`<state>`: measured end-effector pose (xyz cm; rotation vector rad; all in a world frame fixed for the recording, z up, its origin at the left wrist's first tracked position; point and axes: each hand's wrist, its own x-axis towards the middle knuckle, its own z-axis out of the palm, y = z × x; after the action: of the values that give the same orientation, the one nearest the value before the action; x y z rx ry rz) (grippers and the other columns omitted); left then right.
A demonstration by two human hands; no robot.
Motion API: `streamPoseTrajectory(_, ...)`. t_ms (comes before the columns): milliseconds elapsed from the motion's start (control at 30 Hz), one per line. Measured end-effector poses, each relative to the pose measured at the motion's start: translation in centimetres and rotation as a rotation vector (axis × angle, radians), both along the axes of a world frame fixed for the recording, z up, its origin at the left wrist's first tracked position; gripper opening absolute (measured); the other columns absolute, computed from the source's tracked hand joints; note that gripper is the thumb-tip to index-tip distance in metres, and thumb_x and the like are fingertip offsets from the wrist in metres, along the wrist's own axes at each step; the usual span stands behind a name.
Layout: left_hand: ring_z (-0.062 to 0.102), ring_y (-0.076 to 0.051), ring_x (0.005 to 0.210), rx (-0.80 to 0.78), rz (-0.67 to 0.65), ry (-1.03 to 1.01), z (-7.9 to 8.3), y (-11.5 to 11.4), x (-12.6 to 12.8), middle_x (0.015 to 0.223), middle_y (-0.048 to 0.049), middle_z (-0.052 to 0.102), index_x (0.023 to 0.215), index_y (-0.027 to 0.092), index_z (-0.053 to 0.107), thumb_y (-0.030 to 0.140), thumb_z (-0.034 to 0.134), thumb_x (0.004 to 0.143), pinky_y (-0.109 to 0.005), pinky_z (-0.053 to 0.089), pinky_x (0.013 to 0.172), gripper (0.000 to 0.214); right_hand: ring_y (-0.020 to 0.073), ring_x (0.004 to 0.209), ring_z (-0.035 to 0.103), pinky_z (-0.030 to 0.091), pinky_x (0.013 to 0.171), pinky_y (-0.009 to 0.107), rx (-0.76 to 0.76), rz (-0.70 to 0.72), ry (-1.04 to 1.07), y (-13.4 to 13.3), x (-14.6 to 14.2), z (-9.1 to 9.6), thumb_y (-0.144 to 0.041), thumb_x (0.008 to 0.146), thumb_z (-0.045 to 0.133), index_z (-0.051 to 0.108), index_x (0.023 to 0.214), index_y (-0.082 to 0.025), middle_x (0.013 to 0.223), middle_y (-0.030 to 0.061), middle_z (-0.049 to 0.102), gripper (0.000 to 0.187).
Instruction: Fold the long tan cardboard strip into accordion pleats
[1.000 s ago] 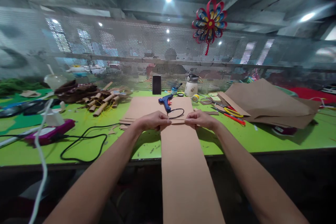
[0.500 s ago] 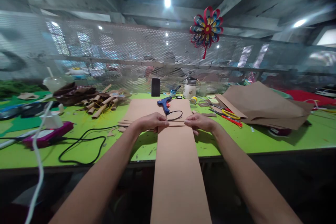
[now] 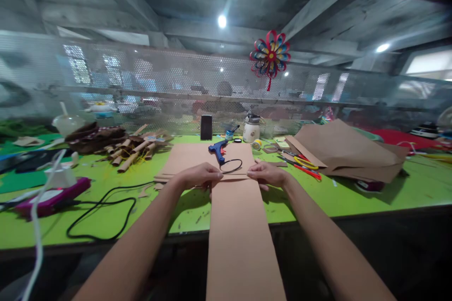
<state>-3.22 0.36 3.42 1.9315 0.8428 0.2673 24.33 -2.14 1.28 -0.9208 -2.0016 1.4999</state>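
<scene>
A long strip of brown kraft paper (image 3: 242,230) runs from the table down over its front edge toward me. Its far end has a narrow fold across it. My left hand (image 3: 201,175) pinches the left corner of that fold between thumb and fingers. At the right corner my right hand (image 3: 266,174) pinches the same fold, its lower fingers partly under the paper. Just beyond lies a stack of brown paper sheets (image 3: 187,156), with a blue glue gun (image 3: 218,150) and its looped black cord (image 3: 233,165) on top.
Left are a purple power strip (image 3: 52,197), black cable (image 3: 102,207) and paper rolls (image 3: 132,153). Behind stand a dark phone-like slab (image 3: 206,128) and a white jar (image 3: 251,130). Scissors with yellow handles (image 3: 307,164) and a large brown paper pile (image 3: 349,150) lie right.
The view has tilted up a little, so the table sits lower in the picture. Both hands keep their pinch on the folded end of the paper strip.
</scene>
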Motion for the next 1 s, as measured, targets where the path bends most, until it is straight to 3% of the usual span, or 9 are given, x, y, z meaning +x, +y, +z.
streamPoseTrajectory(233,0.046,-0.009,0.042,-0.151,-0.042,0.005,-0.1,0.1,-0.5,0.046,0.003,0.05,0.066,0.016,0.049,0.058,0.055,0.074,-0.02,0.028,0.042,0.043,0.0039,0.032,0.04,0.024,0.035,0.015,0.025,-0.007,0.017,-0.1,0.0,0.2,-0.053,0.079,0.056,0.043,0.064,-0.016,0.04,-0.0094,0.041,0.042)
streamPoseTrajectory(433,0.043,-0.007,0.045,0.012,0.048,-0.085,0.5,0.0,-0.6,0.049,0.0044,0.046,0.061,0.015,0.049,0.047,0.06,0.073,-0.02,0.032,0.044,0.036,0.0045,0.032,0.043,0.025,0.033,0.015,0.024,-0.048,0.044,0.3,0.0,-0.2,-0.052,0.079,0.057,0.043,0.066,-0.016,0.042,-0.0093,0.043,0.041)
streamPoseTrajectory(667,0.044,-0.008,0.043,0.115,0.035,-0.038,0.9,-0.2,-0.8,0.05,0.0026,0.051,0.062,0.014,0.05,0.045,0.057,0.076,-0.021,0.034,0.045,0.034,0.0061,0.037,0.051,0.032,0.038,0.015,0.014,-0.009,-0.032,-0.1,-0.6,-0.1,-0.056,0.081,0.052,0.044,0.07,-0.015,0.046,-0.0066,0.05,0.043)
streamPoseTrajectory(1000,0.049,-0.011,0.049,-0.108,0.002,-0.01,0.1,0.6,-1.2,0.053,0.0009,0.052,0.062,0.013,0.054,0.049,0.065,0.067,-0.023,0.039,0.05,0.038,0.0044,0.032,0.042,0.024,0.031,0.015,0.007,-0.025,-0.056,0.0,-0.8,-0.2,-0.053,0.076,0.059,0.044,0.067,-0.016,0.045,-0.0093,0.041,0.042)
